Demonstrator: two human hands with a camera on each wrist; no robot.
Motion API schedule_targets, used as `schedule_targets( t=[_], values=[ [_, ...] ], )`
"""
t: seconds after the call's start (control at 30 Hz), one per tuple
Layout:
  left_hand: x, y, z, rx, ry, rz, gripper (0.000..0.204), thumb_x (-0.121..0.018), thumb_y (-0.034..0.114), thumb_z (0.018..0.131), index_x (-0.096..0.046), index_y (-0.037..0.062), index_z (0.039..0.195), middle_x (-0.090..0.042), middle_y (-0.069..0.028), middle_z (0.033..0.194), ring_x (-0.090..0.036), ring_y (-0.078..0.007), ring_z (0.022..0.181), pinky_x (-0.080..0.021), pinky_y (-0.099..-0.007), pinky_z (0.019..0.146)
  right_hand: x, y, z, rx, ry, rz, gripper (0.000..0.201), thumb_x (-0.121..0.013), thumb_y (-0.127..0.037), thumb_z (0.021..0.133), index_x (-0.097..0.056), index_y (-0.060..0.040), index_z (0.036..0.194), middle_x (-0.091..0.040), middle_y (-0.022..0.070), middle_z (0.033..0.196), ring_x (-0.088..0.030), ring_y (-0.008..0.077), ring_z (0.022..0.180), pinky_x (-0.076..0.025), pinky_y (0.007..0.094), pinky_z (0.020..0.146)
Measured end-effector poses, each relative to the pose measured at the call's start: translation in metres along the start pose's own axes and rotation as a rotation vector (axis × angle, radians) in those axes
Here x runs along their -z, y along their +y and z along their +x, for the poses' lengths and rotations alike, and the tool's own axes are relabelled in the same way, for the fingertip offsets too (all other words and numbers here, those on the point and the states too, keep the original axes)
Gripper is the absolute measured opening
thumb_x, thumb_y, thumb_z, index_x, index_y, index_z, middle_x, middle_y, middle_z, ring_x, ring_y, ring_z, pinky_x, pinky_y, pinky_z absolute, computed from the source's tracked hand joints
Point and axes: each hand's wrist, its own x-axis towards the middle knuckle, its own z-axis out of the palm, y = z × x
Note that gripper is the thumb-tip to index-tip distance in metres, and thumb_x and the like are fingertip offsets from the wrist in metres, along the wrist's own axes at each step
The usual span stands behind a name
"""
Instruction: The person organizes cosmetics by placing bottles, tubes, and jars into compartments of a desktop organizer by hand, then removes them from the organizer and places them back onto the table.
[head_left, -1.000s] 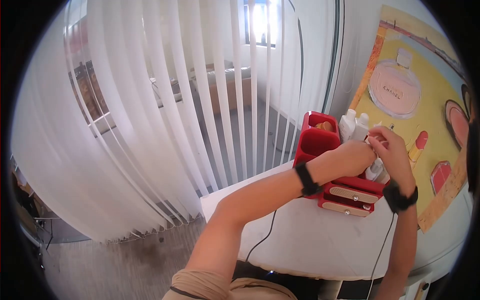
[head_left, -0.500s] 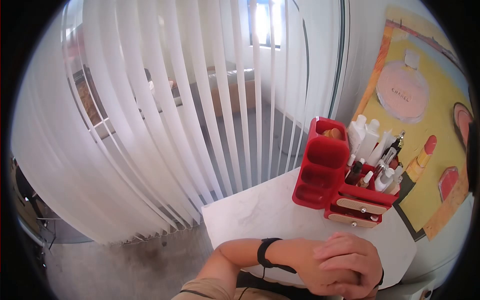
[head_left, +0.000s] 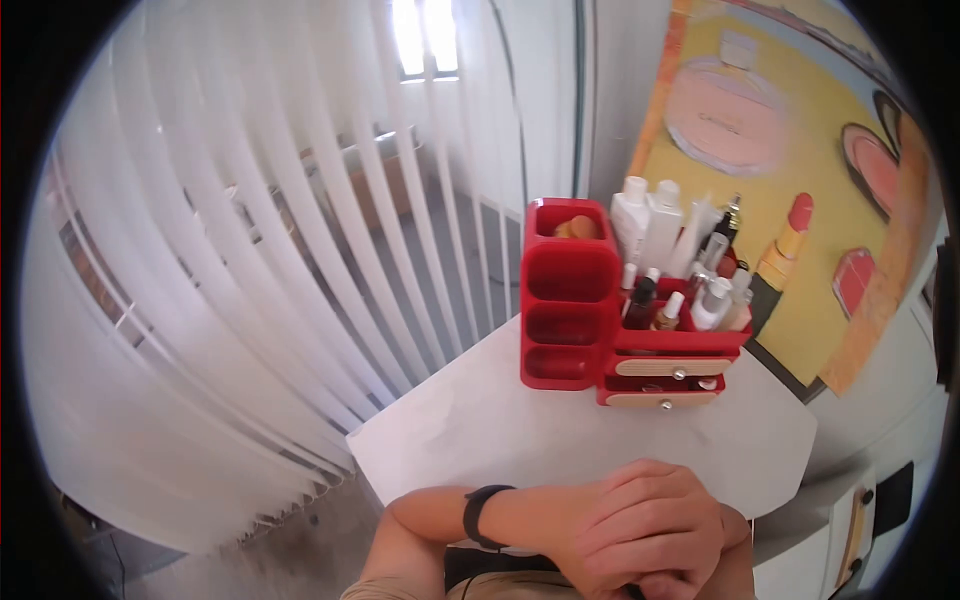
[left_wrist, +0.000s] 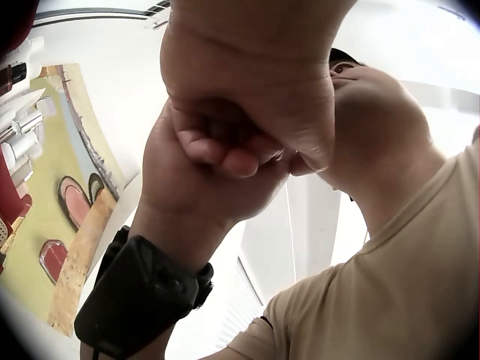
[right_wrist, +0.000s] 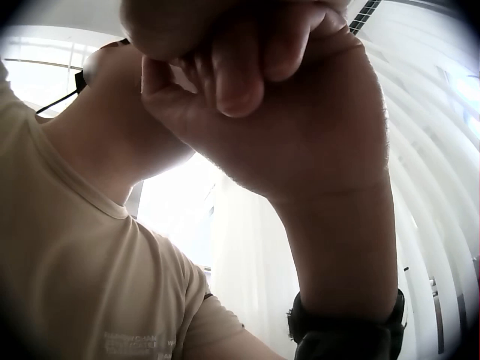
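Both hands are clasped together in front of the body, low at the near edge of the white table [head_left: 480, 430] in the head view. The right hand [head_left: 665, 515] lies over the left hand [head_left: 570, 530], its fingers bent across it. In the left wrist view, curled fingertips [left_wrist: 240, 161] rest against the other hand's palm. The right wrist view likewise has bent fingers [right_wrist: 234, 82] over the left palm. No object shows between the hands. Beyond them stands a red organizer [head_left: 568, 312] packed with cosmetics.
White bottles [head_left: 663, 225], small dropper bottles [head_left: 668, 312] and tubes stand in the organizer. Orange sponges [head_left: 577, 228] sit in its back left compartment. Two woven-front drawers [head_left: 665, 401] are below. A makeup poster [head_left: 730, 130] leans behind; vertical blinds [head_left: 250, 300] hang left.
Both hands were among the bottles in the organizer. They have drawn back toward the body and clasped each other. The head view has turned right, so the organizer appears further left.
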Motion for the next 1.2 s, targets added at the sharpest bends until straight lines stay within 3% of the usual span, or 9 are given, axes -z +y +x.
schedule_targets(
  t=[0.07, 0.17, 0.37, 0.43, 0.5, 0.57, 0.7, 1.1, 1.2],
  values=[
    [-0.016, -0.005, 0.01, -0.13, 0.303, -0.095, 0.028, -0.069, 0.023, 0.075, -0.068, 0.0064, 0.098, -0.063, -0.0036, 0.093, -0.063, -0.0192, 0.081, -0.046, -0.0362, 0.071, 0.001, -0.006, 0.0, -0.004, -0.03, 0.006, 0.019, -0.061, -0.021, 0.086, -0.072, -0.0055, 0.084, -0.073, 0.0107, 0.084, -0.07, 0.0264, 0.07, -0.054, 0.041, 0.068],
    [-0.011, 0.004, 0.05, -0.32, 0.743, -0.24, 0.021, -0.07, 0.018, 0.078, -0.067, 0.0069, 0.096, -0.064, -0.0058, 0.092, -0.064, -0.0211, 0.081, -0.048, -0.0364, 0.071, 0.002, -0.015, -0.004, 0.025, -0.109, 0.07, 0.03, -0.063, -0.025, 0.091, -0.068, 0.0002, 0.108, -0.067, 0.0225, 0.114, -0.067, 0.0385, 0.104, -0.052, 0.0469, 0.09],
    [-0.056, -0.112, -0.012, -0.738, 1.6, -0.585, 0.009, -0.07, 0.007, 0.083, -0.067, 0.0077, 0.092, -0.065, -0.0102, 0.091, -0.065, -0.025, 0.081, -0.053, -0.0366, 0.071, 0.027, -0.048, -0.015, 0.117, 0.272, 0.0, 0.021, -0.061, -0.018, 0.098, -0.065, -0.0072, 0.116, -0.064, 0.0181, 0.117, -0.065, 0.035, 0.101, -0.052, 0.0521, 0.089],
    [-0.022, -0.149, -0.018, -0.165, 1.794, -0.519, 0.01, -0.063, 0.009, 0.09, -0.064, 0.0018, 0.096, -0.063, -0.0115, 0.089, -0.06, -0.0282, 0.077, -0.051, -0.0375, 0.072, 0.02, -0.073, -0.031, 0.167, 0.515, 0.172, 0.016, -0.063, -0.017, 0.099, -0.063, -0.0122, 0.114, -0.062, 0.0122, 0.111, -0.064, 0.0306, 0.095, -0.054, 0.0509, 0.087],
    [0.005, -0.209, -0.002, -0.018, 1.883, -0.401, 0.014, -0.06, 0.014, 0.093, -0.065, 0.0014, 0.095, -0.064, -0.014, 0.089, -0.06, -0.0309, 0.077, -0.052, -0.0387, 0.073, 0.022, -0.078, -0.036, 0.262, 0.607, 0.239, 0.013, -0.063, -0.017, 0.099, -0.062, -0.0141, 0.112, -0.061, 0.0094, 0.108, -0.064, 0.0274, 0.092, -0.056, 0.0491, 0.086],
    [0.017, -0.252, 0.007, 0.108, 1.607, -0.38, 0.019, -0.059, 0.019, 0.095, -0.066, 0.0016, 0.098, -0.067, -0.0139, 0.091, -0.062, -0.0286, 0.079, -0.052, -0.0387, 0.074, 0.029, -0.079, -0.038, 0.588, 0.569, 0.304, 0.01, -0.062, -0.017, 0.1, -0.059, -0.0118, 0.108, -0.06, 0.0073, 0.105, -0.064, 0.0215, 0.089, -0.058, 0.0428, 0.08],
    [0.031, -0.279, 0.027, 0.411, 1.203, -0.431, 0.037, -0.062, 0.037, 0.095, -0.068, 0.0017, 0.1, -0.069, -0.0179, 0.086, -0.065, -0.0307, 0.078, -0.053, -0.0427, 0.075, 0.037, -0.083, -0.048, 0.586, 0.564, 0.261, 0.01, -0.062, -0.018, 0.1, -0.059, -0.0114, 0.108, -0.06, 0.0073, 0.105, -0.064, 0.0207, 0.089, -0.058, 0.0419, 0.079],
    [0.062, -0.298, 0.021, 0.673, 0.886, -0.283, 0.049, -0.07, 0.04, 0.083, -0.067, -0.0027, 0.107, -0.071, -0.0204, 0.077, -0.072, -0.0289, 0.073, -0.056, -0.0389, 0.064, 0.05, -0.083, -0.048, 0.578, 0.436, 0.204, 0.013, -0.063, -0.019, 0.1, -0.059, -0.01, 0.108, -0.06, 0.0075, 0.104, -0.064, 0.0179, 0.087, -0.059, 0.0385, 0.075],
    [0.045, -0.294, -0.026, 0.468, 1.201, -0.59, 0.05, -0.074, 0.037, 0.086, -0.064, -0.003, 0.114, -0.071, -0.0169, 0.086, -0.068, -0.0189, 0.071, -0.055, -0.0328, 0.063, 0.05, -0.082, -0.043, 0.571, 0.457, 0.185, 0.015, -0.064, -0.02, 0.099, -0.058, -0.0088, 0.106, -0.06, 0.007, 0.103, -0.064, 0.0182, 0.085, -0.058, 0.0356, 0.071]
  ],
)
